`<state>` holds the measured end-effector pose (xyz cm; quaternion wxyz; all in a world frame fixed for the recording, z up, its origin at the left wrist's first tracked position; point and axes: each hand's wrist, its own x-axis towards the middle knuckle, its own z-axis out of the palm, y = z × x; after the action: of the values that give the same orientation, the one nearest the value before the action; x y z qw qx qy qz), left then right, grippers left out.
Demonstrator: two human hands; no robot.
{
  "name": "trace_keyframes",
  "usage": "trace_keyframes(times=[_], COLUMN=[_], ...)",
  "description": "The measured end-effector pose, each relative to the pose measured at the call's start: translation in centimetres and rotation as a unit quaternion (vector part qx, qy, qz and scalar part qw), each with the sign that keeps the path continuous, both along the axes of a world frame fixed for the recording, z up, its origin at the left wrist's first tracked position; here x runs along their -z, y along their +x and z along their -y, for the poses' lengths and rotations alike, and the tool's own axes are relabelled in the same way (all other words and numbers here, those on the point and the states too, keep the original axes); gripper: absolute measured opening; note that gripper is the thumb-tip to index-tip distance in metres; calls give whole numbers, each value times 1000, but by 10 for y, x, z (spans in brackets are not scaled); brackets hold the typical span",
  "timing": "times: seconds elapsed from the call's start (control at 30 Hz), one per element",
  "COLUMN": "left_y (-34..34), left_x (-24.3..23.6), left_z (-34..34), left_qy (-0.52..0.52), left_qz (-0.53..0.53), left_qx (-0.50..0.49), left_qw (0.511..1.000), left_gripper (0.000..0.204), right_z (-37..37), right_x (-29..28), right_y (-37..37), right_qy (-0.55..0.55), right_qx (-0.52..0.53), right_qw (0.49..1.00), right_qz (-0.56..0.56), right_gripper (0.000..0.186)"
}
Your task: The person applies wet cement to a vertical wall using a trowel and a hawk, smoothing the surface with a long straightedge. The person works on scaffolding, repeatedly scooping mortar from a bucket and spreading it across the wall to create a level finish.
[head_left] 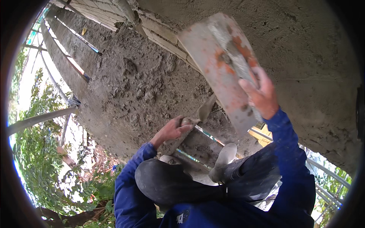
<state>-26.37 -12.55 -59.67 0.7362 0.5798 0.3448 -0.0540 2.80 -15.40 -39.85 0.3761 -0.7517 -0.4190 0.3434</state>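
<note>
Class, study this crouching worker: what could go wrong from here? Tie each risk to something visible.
Footing: a pale boot is close to open gaps between the boards, so a foot could catch. Debris: clumps of mortar lie on the platform and might be knocked through a gap. Balance: the left hand holds a trowel and the right hand a large float, so grabbing a support quickly could be hard.

daylight glare at left, dark curved rim

Left fingers (176,124) curl; right fingers (263,78) grip farther forward.
</note>
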Motion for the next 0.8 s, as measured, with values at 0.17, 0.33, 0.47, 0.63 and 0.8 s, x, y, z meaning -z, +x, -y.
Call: trace_keyframes(times=[0.17, 0.33, 0.47, 0.63, 0.8], left_y=[-16, -99, -116, -117, -219], left_x=[33, 10, 23, 20, 29], left_z=[-12, -43, -13, 55, 20], left_qy=[152, 111, 117, 294, 328], left_qz=[-29, -185, -90, -170, -251], left_qx=[47, -151, -198, 196, 55], left_qw=[987, 965, 969, 920, 909], left_gripper=[37, 35, 40, 57, 57], right_z=[37, 59, 53, 36, 34], right_x=[-1, 3, -2, 7, 51], right_y=[31, 41, 29, 19, 17], right_qy=[-18, -39, -27, -80, -46], right_qx=[2, 47, 52, -23, -104], right_qw=[1000, 998, 995, 992, 992], right_qz=[23, -14, -82, -96, -58], right_gripper=[42, 42, 39, 42, 45])
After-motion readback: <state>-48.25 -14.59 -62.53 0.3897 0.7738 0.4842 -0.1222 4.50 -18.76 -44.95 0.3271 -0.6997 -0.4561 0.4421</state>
